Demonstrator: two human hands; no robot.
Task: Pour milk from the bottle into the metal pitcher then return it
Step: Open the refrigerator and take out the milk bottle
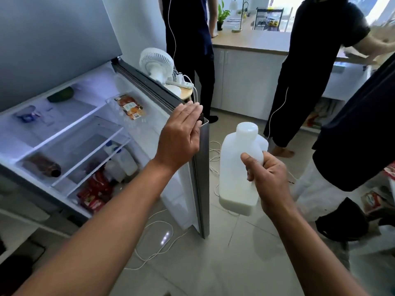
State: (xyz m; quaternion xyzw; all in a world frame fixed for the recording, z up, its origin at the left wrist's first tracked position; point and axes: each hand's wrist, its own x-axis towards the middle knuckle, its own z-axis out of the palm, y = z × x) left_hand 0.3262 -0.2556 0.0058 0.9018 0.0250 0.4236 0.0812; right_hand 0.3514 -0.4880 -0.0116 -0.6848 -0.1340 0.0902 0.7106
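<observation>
My right hand (268, 180) grips the handle of a white plastic milk bottle (237, 169), capped and upright, with milk low inside it, held above the tiled floor. My left hand (181, 133) rests with straight fingers on the top edge of the open fridge door (201, 178). The door's inner shelves hold more white bottles with blue caps (120, 159), red packets and a brown bottle. No metal pitcher is in view.
Two people in dark clothes stand at the wooden counter (252, 41) ahead, and a third person is close at the right edge. A white fan (156, 63) sits on a stool behind the door. White cables trail over the floor.
</observation>
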